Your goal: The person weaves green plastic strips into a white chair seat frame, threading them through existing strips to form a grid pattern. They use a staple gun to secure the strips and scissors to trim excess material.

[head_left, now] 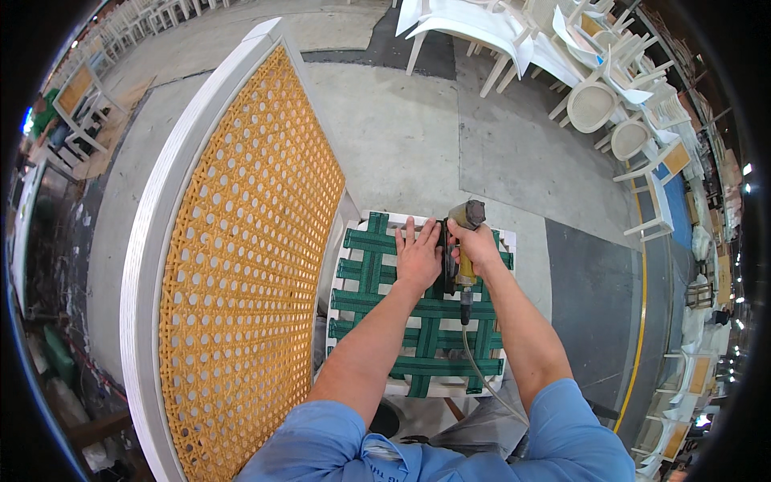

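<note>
In front of me is a white chair whose seat frame [506,373] is crossed by woven green webbing straps [369,301]. Its tall back, a yellow cane panel [249,241] in a white frame, rises on the left. My right hand [478,245] is wrapped round a yellow and black pneumatic staple gun [466,215], held over the far part of the seat. A thin air hose [474,361] trails from it toward me. My left hand [419,253] lies on the webbing beside the gun with its fingers stretched out. What lies under the gun's nose is hidden.
Many white chairs [594,104] and white panels [474,36] are stacked at the far right. More chair frames stand at the far left, where a person in green [48,116] sits. A yellow line [641,321] runs along the floor on the right.
</note>
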